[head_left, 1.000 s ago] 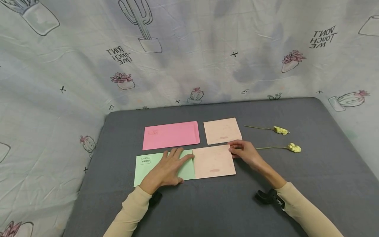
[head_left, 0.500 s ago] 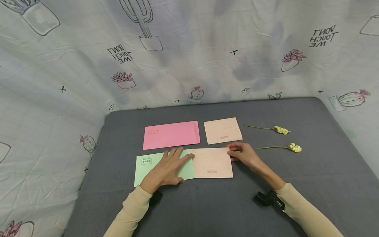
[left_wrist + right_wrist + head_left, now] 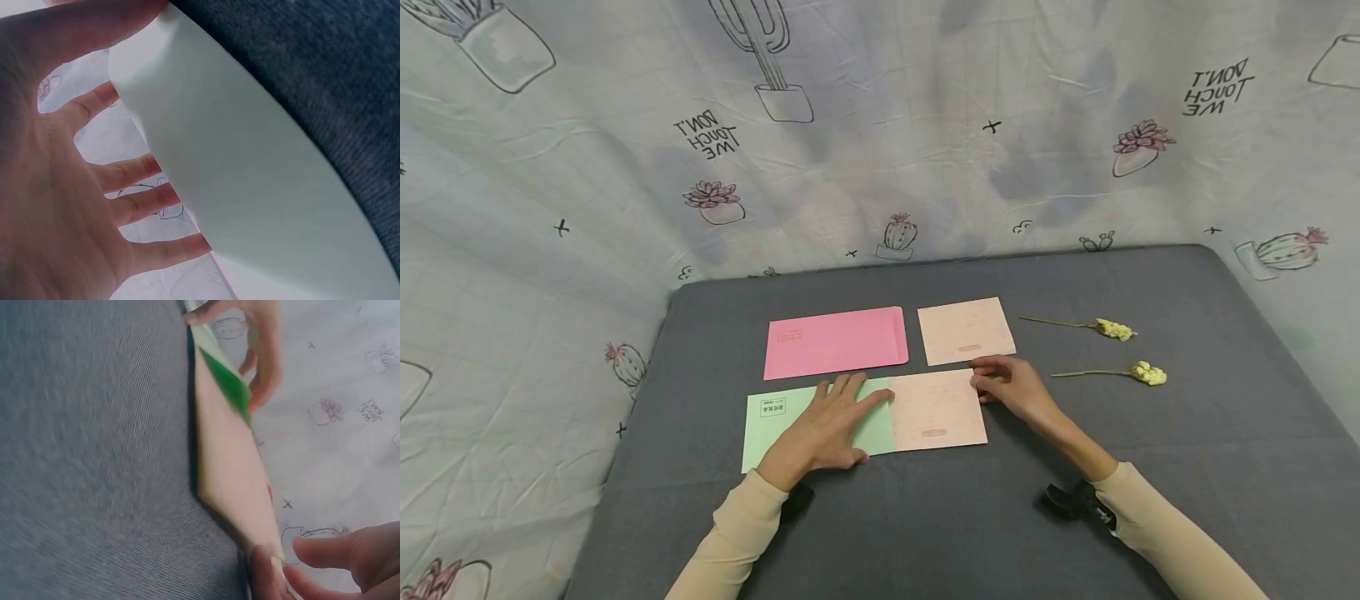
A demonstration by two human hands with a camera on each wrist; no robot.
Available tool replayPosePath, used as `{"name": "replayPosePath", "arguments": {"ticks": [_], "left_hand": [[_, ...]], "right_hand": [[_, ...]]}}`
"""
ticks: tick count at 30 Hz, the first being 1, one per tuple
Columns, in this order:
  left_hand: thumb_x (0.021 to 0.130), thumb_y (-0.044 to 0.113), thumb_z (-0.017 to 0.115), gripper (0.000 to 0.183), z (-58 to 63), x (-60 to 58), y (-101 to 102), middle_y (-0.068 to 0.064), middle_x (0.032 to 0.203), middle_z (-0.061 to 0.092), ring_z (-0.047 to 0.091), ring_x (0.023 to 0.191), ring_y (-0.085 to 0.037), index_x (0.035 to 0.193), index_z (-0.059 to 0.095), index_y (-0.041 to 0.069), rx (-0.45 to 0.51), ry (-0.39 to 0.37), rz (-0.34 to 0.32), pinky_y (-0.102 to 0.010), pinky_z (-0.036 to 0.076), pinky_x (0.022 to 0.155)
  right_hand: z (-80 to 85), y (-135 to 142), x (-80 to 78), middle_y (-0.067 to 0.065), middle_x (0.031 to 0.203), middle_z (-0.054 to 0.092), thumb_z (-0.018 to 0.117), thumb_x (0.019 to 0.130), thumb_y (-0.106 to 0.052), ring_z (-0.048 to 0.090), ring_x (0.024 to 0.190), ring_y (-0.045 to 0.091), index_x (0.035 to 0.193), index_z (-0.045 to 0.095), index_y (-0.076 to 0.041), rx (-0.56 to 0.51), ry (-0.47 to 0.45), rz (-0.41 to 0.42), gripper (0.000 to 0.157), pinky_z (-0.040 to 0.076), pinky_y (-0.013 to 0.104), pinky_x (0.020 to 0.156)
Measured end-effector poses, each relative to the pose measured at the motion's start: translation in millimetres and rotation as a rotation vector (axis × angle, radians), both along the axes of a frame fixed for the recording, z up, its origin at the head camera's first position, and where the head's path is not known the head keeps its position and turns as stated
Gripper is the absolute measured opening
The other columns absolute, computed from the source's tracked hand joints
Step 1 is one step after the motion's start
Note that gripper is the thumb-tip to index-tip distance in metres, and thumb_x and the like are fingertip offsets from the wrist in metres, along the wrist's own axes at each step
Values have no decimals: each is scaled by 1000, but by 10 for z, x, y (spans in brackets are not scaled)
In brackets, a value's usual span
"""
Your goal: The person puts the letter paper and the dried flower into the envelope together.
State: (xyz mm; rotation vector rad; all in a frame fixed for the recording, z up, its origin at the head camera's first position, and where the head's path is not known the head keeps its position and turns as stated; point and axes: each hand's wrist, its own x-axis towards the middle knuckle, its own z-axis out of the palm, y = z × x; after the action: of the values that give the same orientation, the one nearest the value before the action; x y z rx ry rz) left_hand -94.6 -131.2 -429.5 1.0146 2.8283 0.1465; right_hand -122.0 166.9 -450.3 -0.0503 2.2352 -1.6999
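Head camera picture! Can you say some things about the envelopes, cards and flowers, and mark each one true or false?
1. The left hand touches the green envelope. True.
2. The pink envelope lies on top of the green envelope. False: it lies apart, beyond it.
3. The right hand holds the near peach card by its edge. True.
4. The far peach card is inside the pink envelope. False: it lies outside, to its right.
5. Both yellow flower sprigs lie left of the cards. False: they lie right of them.
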Motion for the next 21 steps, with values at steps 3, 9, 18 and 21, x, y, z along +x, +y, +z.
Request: {"name": "replayPosePath", "arguments": {"ticks": [3,9,18,21], "left_hand": [[57,42,80,87,-1,-1,-2,-12,129,38,38,114,-28,132,38,30,1,7,-2,-51,32,90],[56,43,80,88,-13,-6,-8,-11,129,38,38,114,-27,133,38,30,-3,18,-1,-50,33,90],[56,43,80,89,-22,-15,5,-11,128,38,37,115,-27,133,38,31,-3,18,5,-50,32,91],[56,43,80,89,-21,-13,10,-11,128,38,37,115,-27,133,37,31,-4,16,4,-50,32,91]], "right_hand": [[43,29,35,24,113,54,57,88,-11,60,95,29,122,49,6,-54,-53,15,39,51,31,76],[88,87,79,24,126,48,53,91,-17,54,110,30,128,43,7,-133,-129,78,45,46,31,86],[70,109,80,22,131,45,52,91,-13,48,118,28,132,38,8,-318,-252,111,48,42,33,92],[55,88,76,23,131,44,52,91,-14,47,119,28,132,37,7,-329,-257,127,48,41,33,93]]}}
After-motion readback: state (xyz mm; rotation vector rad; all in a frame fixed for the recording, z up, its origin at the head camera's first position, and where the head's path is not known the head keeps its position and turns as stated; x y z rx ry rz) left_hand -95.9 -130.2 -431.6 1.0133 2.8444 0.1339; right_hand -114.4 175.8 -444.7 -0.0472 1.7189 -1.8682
